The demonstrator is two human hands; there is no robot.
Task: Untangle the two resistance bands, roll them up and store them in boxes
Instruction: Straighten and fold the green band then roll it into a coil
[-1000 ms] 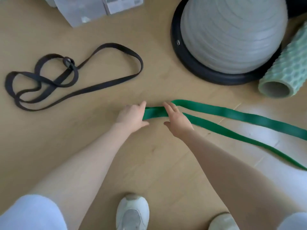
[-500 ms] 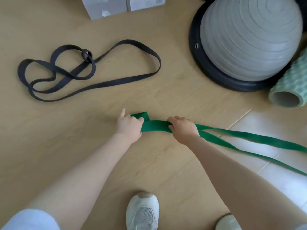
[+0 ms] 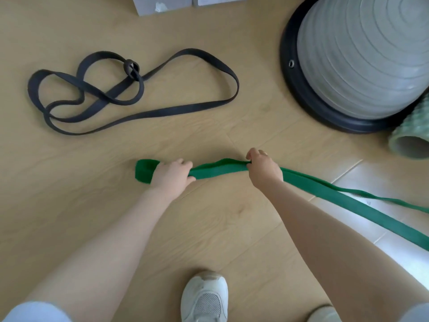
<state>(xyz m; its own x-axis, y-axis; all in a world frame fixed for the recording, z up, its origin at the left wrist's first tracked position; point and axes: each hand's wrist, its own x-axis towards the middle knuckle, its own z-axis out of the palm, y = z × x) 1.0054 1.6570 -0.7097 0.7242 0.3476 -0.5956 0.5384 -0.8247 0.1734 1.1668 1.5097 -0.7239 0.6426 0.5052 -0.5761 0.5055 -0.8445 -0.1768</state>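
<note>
Both hands clamp the green resistance band (image 3: 218, 169) on the wood floor (image 3: 209, 219): left hand (image 3: 170, 176) palm-down near its folded end, right hand (image 3: 263, 169) pinching further along, arms extended. Black band (image 3: 130, 94) lies loose beyond it.

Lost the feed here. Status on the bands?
Left hand pinning green band near its end, right hand pinching it. Black band apart, knotted. Nothing in the way.
</note>
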